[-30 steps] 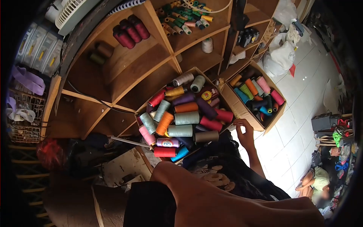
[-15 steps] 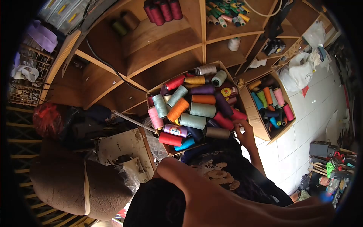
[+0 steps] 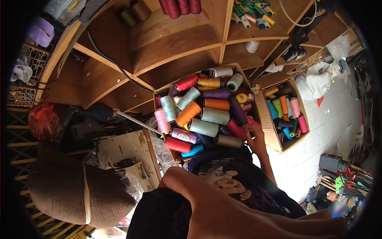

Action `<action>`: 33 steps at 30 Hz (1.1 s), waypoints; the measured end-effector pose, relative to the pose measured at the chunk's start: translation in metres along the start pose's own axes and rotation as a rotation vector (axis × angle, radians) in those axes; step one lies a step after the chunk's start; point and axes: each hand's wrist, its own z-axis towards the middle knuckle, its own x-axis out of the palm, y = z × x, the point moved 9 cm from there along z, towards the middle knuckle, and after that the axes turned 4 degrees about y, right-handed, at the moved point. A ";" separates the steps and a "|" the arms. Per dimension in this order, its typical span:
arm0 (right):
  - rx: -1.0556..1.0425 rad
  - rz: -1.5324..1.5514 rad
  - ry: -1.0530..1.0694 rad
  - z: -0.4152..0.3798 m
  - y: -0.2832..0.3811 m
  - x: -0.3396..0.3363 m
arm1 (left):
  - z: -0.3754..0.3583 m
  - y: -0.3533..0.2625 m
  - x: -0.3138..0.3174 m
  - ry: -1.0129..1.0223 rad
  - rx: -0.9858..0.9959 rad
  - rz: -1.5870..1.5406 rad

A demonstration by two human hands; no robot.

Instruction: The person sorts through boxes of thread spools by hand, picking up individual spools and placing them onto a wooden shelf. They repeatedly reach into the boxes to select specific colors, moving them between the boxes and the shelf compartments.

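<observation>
A cardboard box [image 3: 160, 134] heaped with cones of sewing thread stands in front of me. At its near right corner is my right hand [image 3: 254, 137], its fingers bent and closed around the lower end of a crimson thread cone [image 3: 253, 121]. A red cone [image 3: 236, 129] and a brown cone [image 3: 229, 142] lie just left of the fingers. Orange [image 3: 188, 114], pale green [image 3: 215, 116] and purple cones [image 3: 216, 93] fill the middle. A bare forearm crosses the bottom of the view; my left hand cannot be made out there.
A smaller cardboard box [image 3: 276, 137] with more thread cones stands to the right on white floor tiles [image 3: 318, 139]. Wooden shelves [image 3: 179, 51] rise behind. A brown padded seat [image 3: 79, 195] and a worn white board [image 3: 123, 149] are at the left.
The view has shifted slightly, so the shelves sit higher and farther right. My right hand stays at the same corner of the box, and the cones lie as before.
</observation>
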 end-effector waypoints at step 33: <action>-0.071 -0.343 -0.184 0.007 -0.011 -0.025 | -0.254 0.020 -0.219 -0.464 -0.947 1.692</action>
